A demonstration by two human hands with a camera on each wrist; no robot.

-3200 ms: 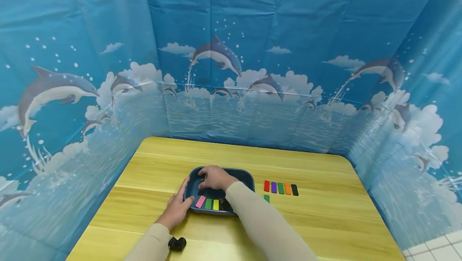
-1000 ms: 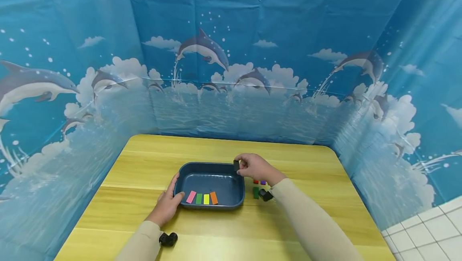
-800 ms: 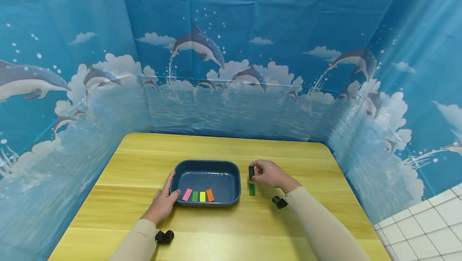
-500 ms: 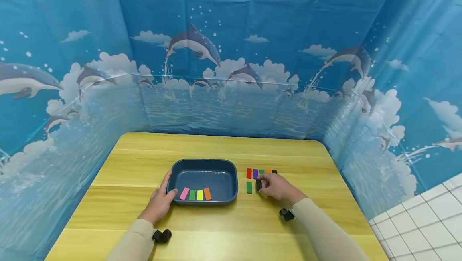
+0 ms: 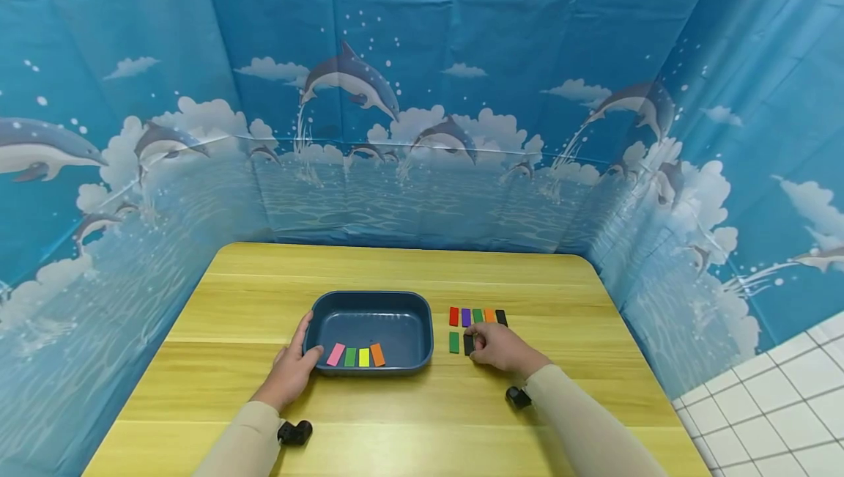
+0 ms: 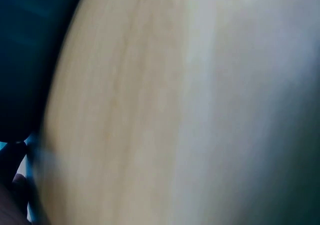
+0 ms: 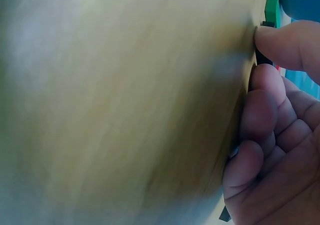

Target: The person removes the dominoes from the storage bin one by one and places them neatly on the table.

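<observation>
My right hand pinches a black block between thumb and fingers, low at the table. Just left of it lies a green block. In the right wrist view the thumb presses the near end of the black block, the other fingers curled beside it. With fingers along the outer wall and thumb over the rim, my left hand holds the left end of a dark blue tray. Inside, near its front wall, lie a pink block, a green one, a yellow block and an orange block.
Behind my right hand runs a row of blocks: red, purple, green, orange and black. The yellow wooden table ends at a dolphin-printed curtain behind and at both sides.
My right hand has lifted the black block out of the tray, carried it right and brought it down beside the green block. My left hand stays at the tray's left end.
</observation>
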